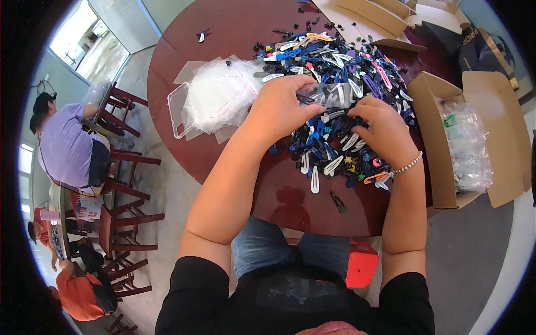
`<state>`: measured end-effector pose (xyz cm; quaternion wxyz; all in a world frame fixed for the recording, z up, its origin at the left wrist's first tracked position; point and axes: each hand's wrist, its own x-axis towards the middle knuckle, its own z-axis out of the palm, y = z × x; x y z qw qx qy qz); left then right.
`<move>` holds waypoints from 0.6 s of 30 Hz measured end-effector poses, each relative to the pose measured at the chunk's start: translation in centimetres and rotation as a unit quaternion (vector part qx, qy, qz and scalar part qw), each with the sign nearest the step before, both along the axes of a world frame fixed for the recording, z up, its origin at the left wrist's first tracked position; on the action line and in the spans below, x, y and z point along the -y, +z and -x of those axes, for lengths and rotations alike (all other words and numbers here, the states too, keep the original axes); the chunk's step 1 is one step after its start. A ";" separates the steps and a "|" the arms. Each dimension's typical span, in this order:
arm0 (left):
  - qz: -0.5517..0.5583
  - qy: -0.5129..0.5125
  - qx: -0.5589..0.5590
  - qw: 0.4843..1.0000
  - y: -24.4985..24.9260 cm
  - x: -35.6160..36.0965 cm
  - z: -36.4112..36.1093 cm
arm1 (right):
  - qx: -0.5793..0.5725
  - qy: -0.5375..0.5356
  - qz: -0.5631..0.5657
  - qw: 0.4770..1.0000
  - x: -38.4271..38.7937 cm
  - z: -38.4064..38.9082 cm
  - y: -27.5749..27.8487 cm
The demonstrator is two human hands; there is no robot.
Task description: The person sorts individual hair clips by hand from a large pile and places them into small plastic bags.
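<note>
My left hand (pixel 286 106) is closed on a small clear plastic bag (pixel 335 95) with some dark and light hair clips showing inside. The bag lies over a wide heap of snap hair clips (pixel 312 142) in blue, white, black, orange and purple. At the bag's right end is my right hand (pixel 382 124), its fingers curled and pinched together low over the heap. What the right fingers hold, if anything, is hidden. Left of the heap lies a stack of flat clear bags (pixel 218 97), with a clear phone case (pixel 177 111) at its left edge.
A cardboard box (pixel 438 162) of filled bags (pixel 469 148) stands open at the right of the round table (pixel 178 50). More cardboard (pixel 385 14) lies at the back. Other people sit at the left among wooden stools (pixel 125 229). A red stool (pixel 362 265) is below the table.
</note>
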<state>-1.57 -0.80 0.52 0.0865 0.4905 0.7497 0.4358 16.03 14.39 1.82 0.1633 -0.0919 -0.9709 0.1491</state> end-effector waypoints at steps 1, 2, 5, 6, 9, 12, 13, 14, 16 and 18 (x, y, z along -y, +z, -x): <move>-0.007 0.002 -0.004 1.000 -0.1 0.0 0.0 | 0.010 -0.008 0.007 1.000 0.1 0.0 0.0; -0.010 0.002 -0.006 1.000 0.0 0.0 0.0 | 0.024 0.003 0.015 1.000 -0.1 0.0 -0.1; 0.008 -0.002 -0.007 1.000 0.2 0.0 0.0 | 0.047 -0.005 0.000 0.999 -0.2 0.0 -0.2; 0.013 -0.002 -0.016 1.000 0.2 0.0 0.0 | 0.024 0.000 0.002 1.000 -0.3 0.1 -0.5; 0.018 -0.003 -0.023 1.000 0.1 -0.1 0.1 | 0.024 0.008 0.035 0.999 -0.5 0.3 -0.5; 0.022 0.000 -0.021 1.000 0.4 0.0 0.0 | -0.013 0.021 0.054 0.998 -1.0 0.3 -0.8; 0.024 0.002 -0.015 1.000 0.4 0.0 0.0 | -0.013 0.021 0.078 0.997 -1.2 0.3 -0.8; 0.026 0.003 -0.008 1.000 0.3 0.0 0.0 | -0.013 0.021 0.079 0.997 -1.3 0.3 -0.7; 0.024 0.004 -0.014 1.000 0.2 0.0 0.1 | -0.006 -0.009 0.125 0.992 -1.4 0.1 -0.3; 0.022 0.005 -0.018 1.000 0.1 0.0 0.1 | 0.009 -0.020 0.130 0.991 -1.4 -0.1 0.1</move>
